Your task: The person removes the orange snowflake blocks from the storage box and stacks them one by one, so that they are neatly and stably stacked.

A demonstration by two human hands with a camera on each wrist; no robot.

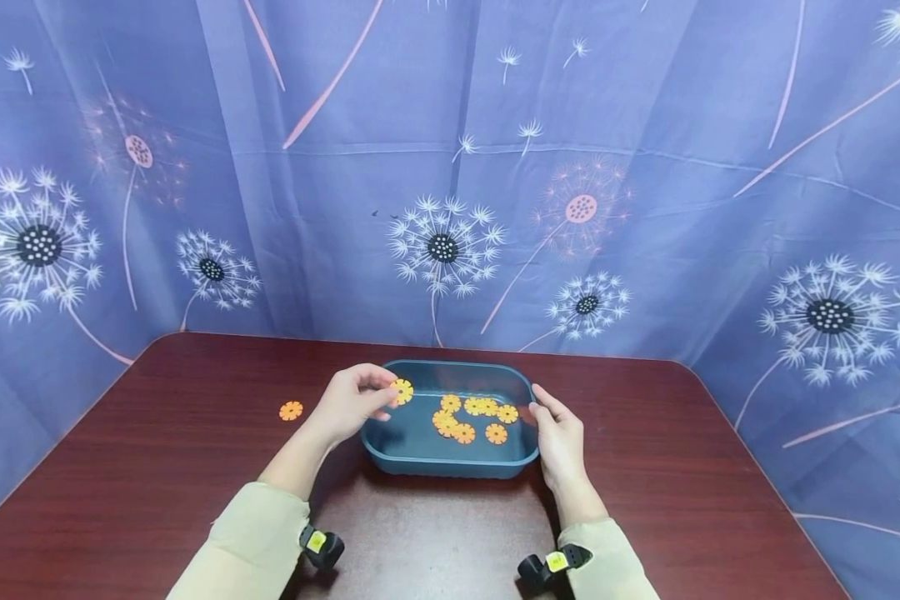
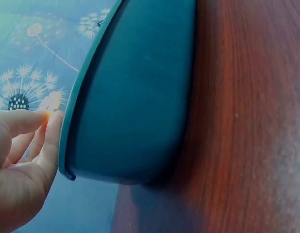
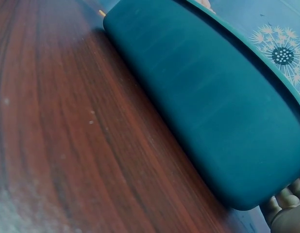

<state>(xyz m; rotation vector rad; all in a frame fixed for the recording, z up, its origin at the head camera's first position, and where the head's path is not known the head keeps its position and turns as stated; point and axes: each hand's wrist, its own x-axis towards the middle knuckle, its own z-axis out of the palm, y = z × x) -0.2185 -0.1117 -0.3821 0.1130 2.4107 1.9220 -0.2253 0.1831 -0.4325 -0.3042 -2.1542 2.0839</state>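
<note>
Found pinched by left hand (image 1: 348, 404): flat yellow, round, notched, plastic-looking disc (image 1: 401, 392). Found gripped at one end by right hand (image 1: 558, 437): dark teal, rounded-rectangular, plastic-looking basin (image 1: 450, 468), between both hands, pinched disc at its left end. Noted inside, toward right hand: several flat yellow and orange notched discs (image 1: 474, 407). Noted outward of left hand, on reddish-brown wood-grain table (image 1: 667, 467): one flat orange notched disc (image 1: 291, 410)

From my end I see a dark reddish-brown bench (image 1: 667, 467), wood-grained, its far corners rounded. On it I have a blue-green basin (image 1: 450, 468) standing upright. Left of the basin, well apart from it, one orange notched disc (image 1: 291, 410) lies flat; a light sheen shows before the basin.
</note>
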